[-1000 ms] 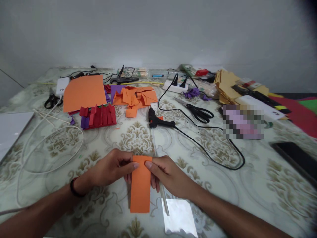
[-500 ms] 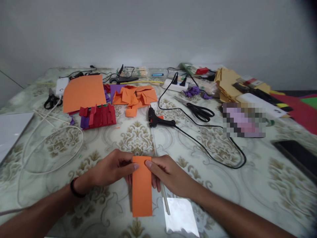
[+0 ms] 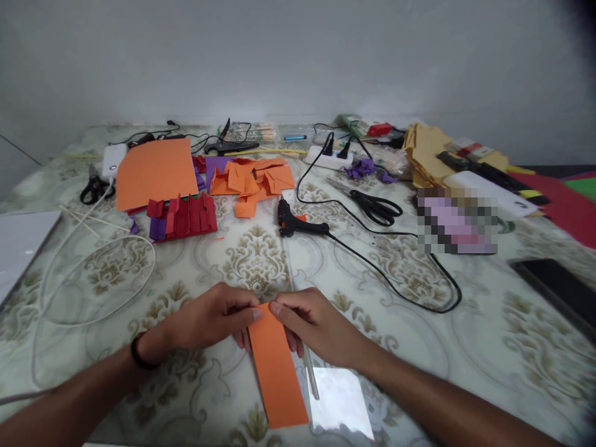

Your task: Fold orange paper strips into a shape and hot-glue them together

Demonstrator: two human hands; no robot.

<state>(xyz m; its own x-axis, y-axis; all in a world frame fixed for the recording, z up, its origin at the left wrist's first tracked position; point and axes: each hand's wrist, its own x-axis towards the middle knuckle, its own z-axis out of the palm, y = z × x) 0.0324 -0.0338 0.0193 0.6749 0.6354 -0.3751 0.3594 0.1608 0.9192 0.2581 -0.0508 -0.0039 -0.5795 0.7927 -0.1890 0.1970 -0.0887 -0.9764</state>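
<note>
both hands are closed on one orange paper strip (image 3: 279,379), gripping its top end. the left hand (image 3: 212,320) pinches the upper left corner, thumb on the face and fingers behind; the right hand (image 3: 321,326) pinches the upper right corner the same way. the thumbs sit just beside each other, and the strip slants from them down toward the person and a little to the right, its near end free. a dark band (image 3: 139,352) circles the left wrist.

just beside the strip, on the right, a slim translucent rod (image 3: 313,375) runs from under the right hand onto a bright white square (image 3: 341,400). beyond the hands, a stretch of flower-patterned tablecloth (image 3: 256,254) reaches to the black glue gun (image 3: 300,225). its cord curves along the right; the looped white cable (image 3: 154,254) bounds the left, with a white sheet (image 3: 25,248) at the table's left side and a dark phone (image 3: 559,292) well to the right.

farther back lie a red folded piece (image 3: 193,217), a large orange sheet (image 3: 156,174), folded orange papers (image 3: 251,180), black-handled scissors (image 3: 377,208) and a white power strip (image 3: 328,159). behind the table's far edge rises a plain grey wall (image 3: 298,68).
</note>
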